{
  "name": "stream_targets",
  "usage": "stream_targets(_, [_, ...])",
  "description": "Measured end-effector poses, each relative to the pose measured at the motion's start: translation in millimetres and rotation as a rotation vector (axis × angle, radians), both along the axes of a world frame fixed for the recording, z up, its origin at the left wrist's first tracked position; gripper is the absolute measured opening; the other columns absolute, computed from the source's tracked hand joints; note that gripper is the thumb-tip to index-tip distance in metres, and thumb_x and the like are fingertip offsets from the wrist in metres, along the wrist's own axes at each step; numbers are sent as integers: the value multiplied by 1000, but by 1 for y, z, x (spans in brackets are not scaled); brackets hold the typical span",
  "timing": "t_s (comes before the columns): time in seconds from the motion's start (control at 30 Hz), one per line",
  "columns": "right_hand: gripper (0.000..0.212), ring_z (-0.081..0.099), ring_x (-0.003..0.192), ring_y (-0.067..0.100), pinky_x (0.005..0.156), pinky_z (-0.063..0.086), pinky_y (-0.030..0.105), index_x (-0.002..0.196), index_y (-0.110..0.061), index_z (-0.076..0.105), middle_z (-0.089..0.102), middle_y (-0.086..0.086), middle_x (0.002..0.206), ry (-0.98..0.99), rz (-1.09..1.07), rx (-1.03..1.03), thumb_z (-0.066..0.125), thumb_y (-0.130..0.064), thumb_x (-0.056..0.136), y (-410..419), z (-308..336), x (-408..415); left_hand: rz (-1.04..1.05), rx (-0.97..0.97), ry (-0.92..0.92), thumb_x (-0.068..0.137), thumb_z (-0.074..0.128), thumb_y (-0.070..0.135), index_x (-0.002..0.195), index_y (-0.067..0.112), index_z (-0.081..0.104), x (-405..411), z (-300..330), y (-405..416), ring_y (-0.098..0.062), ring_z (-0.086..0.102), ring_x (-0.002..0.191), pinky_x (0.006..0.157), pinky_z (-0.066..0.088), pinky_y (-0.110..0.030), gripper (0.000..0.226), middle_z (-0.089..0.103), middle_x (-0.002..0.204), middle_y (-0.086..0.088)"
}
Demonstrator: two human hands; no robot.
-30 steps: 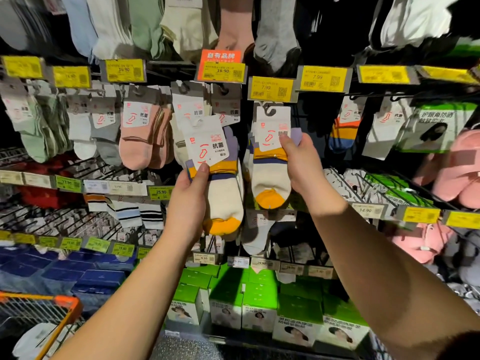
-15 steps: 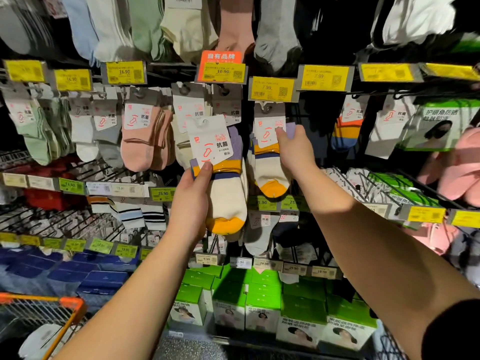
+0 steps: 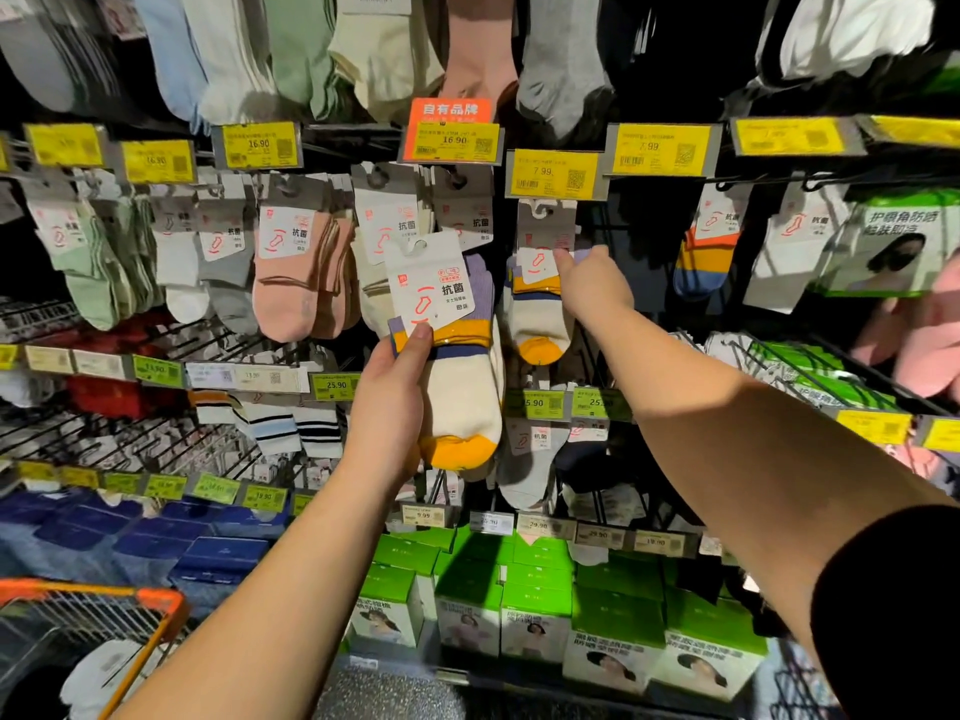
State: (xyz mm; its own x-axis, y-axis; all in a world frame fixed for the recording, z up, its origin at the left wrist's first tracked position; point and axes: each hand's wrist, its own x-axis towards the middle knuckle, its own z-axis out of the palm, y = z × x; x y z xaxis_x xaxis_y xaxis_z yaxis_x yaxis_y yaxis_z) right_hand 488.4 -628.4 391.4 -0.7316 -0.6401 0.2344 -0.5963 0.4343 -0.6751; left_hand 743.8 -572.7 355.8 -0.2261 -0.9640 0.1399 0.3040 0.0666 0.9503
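Right grip (image 3: 592,289) higher, round hooked socks (image 3: 537,317) beneath tag (image 3: 553,174); left grip (image 3: 389,402) round loose pair (image 3: 462,397).

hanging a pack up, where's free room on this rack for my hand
Looks free: the dark gap between the hanging cream yellow-toed sock pack and the orange-and-blue striped socks; bare black wire hooks lower left. Crowded: pink socks and grey socks, upper left.
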Motion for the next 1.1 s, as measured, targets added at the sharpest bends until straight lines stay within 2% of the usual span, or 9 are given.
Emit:
stream_targets(0.1, [75, 49, 132, 37, 94, 46, 43, 158, -4, 13, 44, 15, 152, -24, 9, 26, 35, -52, 105, -3, 3, -5, 8, 0, 3, 101, 57, 32, 113, 26, 65, 1, 2, 0, -23, 71, 105, 97, 54, -54, 16, 75, 113, 1])
stream_targets(0.2, [78, 49, 132, 37, 95, 45, 42, 158, -3, 13, 44, 15, 151, -20, 20, 7, 36, -54, 104, -3, 4, -8, 13, -7, 1, 101, 57, 31, 109, 26, 65, 2, 2, 1, -21, 71, 105, 98, 54, -52, 13, 76, 110, 3])
stream_targets(0.37, [70, 51, 124, 39, 87, 43, 43, 141, -3, 32, 49, 19, 140, -79, 100, -127, 43, -59, 100, 13, -6, -9, 13, -18, -18, 101, 56, 33, 109, 26, 65, 3, 2, 2, -19, 72, 103, 96, 55, -50, 13, 75, 109, 3])
stream_targets(0.5, [58, 50, 120, 31, 85, 38, 34, 129, -8, 45, 46, 11, 132, -155, 23, -359, 53, -55, 96, 38, -18, 6, -5, -25, -17, 92, 62, 43, 117, 26, 65, 3, -1, 3, -22, 71, 107, 97, 54, -52, 31, 75, 114, 3])
stream_targets(0.63, [26, 57, 96, 15, 71, 39, 25, 109, -18, 53, 57, -1, 105, -306, 150, -514, 47, -42, 103, 81, -34, 47, -21, -10, 9, 101, 56, 29, 111, 24, 65, -2, -6, 6, -20, 72, 104, 91, 57, -43, 15, 76, 110, 2])
stream_targets(0.73, [22, 49, 73, 6, 66, 39, 22, 101, -20, 57, 53, -6, 85, -416, 290, -529, 43, -37, 106, 111, -45, 82, -28, -19, -3, 101, 57, 30, 113, 23, 65, -5, -8, 8, -22, 71, 107, 98, 54, -50, 16, 75, 113, -1])
stream_targets(0.83, [22, 44, 65, 5, 63, 40, 21, 89, -23, 58, 49, -4, 76, -450, 424, -626, 44, -27, 106, 128, -49, 107, -48, -30, 2, 100, 58, 29, 111, 24, 66, -9, -13, 10, -22, 71, 107, 99, 53, -51, 15, 75, 112, -1])
stream_targets(1.0, [25, 53, 73, 7, 72, 46, 30, 108, -15, 60, 58, 1, 84, -492, 532, -560, 54, -38, 101, 132, -44, 114, -71, -83, -2, 101, 55, 22, 105, 22, 66, -18, -15, 18, -8, 72, 95, 80, 55, -27, 11, 78, 97, 9])
stream_targets(1.1, [25, 66, 94, 17, 91, 54, 38, 107, -21, 60, 70, 0, 98, -589, 495, -544, 62, -43, 95, 126, -44, 111, -120, -84, -13, 101, 56, 20, 108, 21, 66, -19, -14, 20, -10, 72, 97, 82, 55, -29, 13, 77, 101, 5])
